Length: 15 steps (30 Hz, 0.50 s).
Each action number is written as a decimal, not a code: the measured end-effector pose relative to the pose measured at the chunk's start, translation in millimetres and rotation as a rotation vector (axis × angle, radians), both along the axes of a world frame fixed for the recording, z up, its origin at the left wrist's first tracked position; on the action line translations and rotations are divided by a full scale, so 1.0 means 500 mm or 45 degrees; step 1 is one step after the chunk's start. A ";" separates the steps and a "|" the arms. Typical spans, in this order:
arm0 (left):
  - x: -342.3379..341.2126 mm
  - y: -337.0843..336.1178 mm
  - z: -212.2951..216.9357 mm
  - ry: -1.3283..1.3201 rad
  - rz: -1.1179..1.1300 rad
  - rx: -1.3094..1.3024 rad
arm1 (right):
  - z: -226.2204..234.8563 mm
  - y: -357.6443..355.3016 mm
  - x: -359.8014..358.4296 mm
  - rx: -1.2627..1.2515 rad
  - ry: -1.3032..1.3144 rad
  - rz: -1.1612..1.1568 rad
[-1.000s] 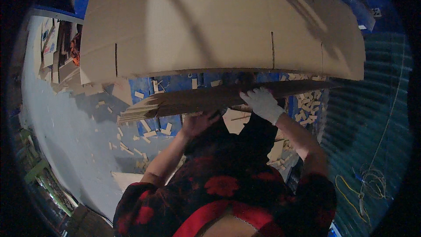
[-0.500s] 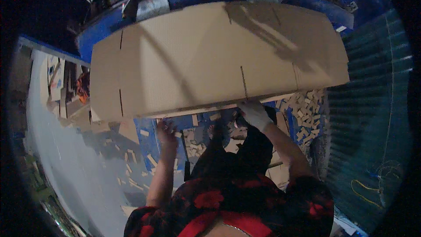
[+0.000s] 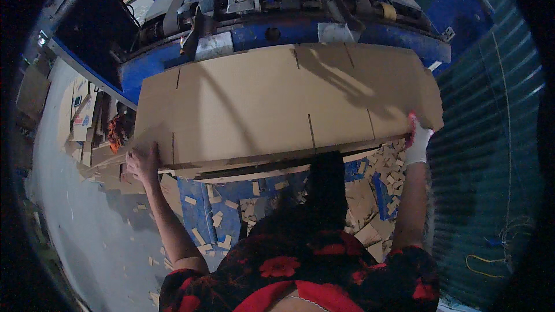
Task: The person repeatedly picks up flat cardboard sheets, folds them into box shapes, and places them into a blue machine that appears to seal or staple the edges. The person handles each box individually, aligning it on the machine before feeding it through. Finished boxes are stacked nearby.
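A long brown cardboard sheet (image 3: pixel 248 104) with cut slots lies in front of me, its far edge against the blue machine. More cardboard layers show beneath its near edge. My bare left hand (image 3: pixel 143 163) grips the near left corner, thumb on top and fingers around the edge. At the near right corner, my right hand (image 3: pixel 418 140) in a white glove with red fingertips holds the sheet the same way, thumb on top. The fingers beneath the sheet are partly hidden.
A blue machine (image 3: pixel 393 46) with rollers and metal plates stands across the far side. Small cardboard scraps (image 3: pixel 390 167) litter the floor. Stacked cardboard (image 3: pixel 87 121) sits at the left, and a green corrugated wall (image 3: pixel 485 156) rises on the right.
Both hands have moved outward from below the near edge to the sheet's corners and now grip it. In the picture the sheet sits lower, with more of the machine visible.
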<state>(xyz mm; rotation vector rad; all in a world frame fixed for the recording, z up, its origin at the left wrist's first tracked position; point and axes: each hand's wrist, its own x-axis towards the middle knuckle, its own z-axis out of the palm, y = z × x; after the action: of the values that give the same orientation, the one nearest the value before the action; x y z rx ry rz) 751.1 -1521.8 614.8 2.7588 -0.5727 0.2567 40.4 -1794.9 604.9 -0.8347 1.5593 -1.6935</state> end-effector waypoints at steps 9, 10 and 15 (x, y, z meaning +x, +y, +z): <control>0.064 0.042 0.007 -0.011 -0.238 -0.169 | 0.015 0.069 0.000 0.046 -0.119 0.017; 0.062 0.040 0.012 -0.033 -0.189 -0.098 | 0.036 0.072 0.015 -0.026 0.073 -0.068; 0.043 0.034 0.048 0.219 -0.349 -1.090 | 0.108 0.098 0.088 -0.495 -0.002 0.042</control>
<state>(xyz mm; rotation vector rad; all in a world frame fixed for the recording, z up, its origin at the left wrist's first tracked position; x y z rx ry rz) 772.5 -1504.8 638.9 1.8362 -0.6041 0.1470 84.3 -1746.0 658.8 -1.0428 1.2222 -2.0047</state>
